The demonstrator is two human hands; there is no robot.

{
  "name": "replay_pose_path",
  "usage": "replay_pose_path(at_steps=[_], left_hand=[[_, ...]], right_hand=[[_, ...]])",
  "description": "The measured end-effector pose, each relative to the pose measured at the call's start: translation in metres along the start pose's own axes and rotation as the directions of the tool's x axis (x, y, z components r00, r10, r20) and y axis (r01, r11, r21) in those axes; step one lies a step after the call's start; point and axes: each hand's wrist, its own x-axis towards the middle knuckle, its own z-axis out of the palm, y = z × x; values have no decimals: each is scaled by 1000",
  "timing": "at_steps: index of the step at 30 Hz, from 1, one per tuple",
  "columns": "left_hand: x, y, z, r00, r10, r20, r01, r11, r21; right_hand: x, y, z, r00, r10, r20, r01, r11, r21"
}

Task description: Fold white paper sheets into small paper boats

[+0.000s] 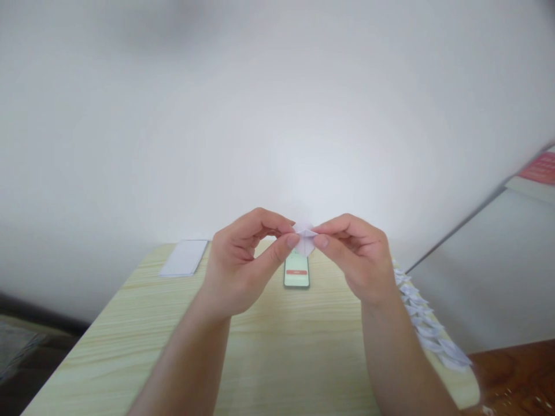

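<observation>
A small piece of folded white paper (306, 245) is held up above the table between my two hands. My left hand (249, 260) pinches its left side between thumb and fingers. On the opposite side, my right hand (358, 254) grips the paper the same way, thumb below and index finger above. Creases run across the paper, and a flap stands out near its middle. Behind and below it, a phone (297, 278) with a lit, pale green screen lies on the table, its upper part covered by the paper and fingers.
A stack of white paper sheets (184, 258) lies at the table's back left. Several folded white paper pieces (427, 323) line the right edge, partly behind my right arm. The light wooden table (281, 358) meets a white wall (277, 115) at the back.
</observation>
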Motion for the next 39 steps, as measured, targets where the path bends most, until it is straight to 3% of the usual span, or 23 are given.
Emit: replay_pose_path(at_steps=[6,13,27,33,39], left_hand=[[-1,3,4,996,57,-70,-52,996,75],[-1,0,10,992,57,-110,-51,997,61],[1,-3,11,995,3,-103,-11,997,-74],[3,-1,7,999,-17,-44,17,1000,13],[6,0,5,998,-60,-18,62,982,181]], right_hand=[[-1,2,5,994,-25,-108,16,997,-77],[-2,2,10,989,-45,-143,33,996,-85],[0,2,8,994,-6,-108,-1,997,-72],[2,3,3,997,73,3,-72,985,-155],[0,0,2,996,84,-42,-94,933,-348]])
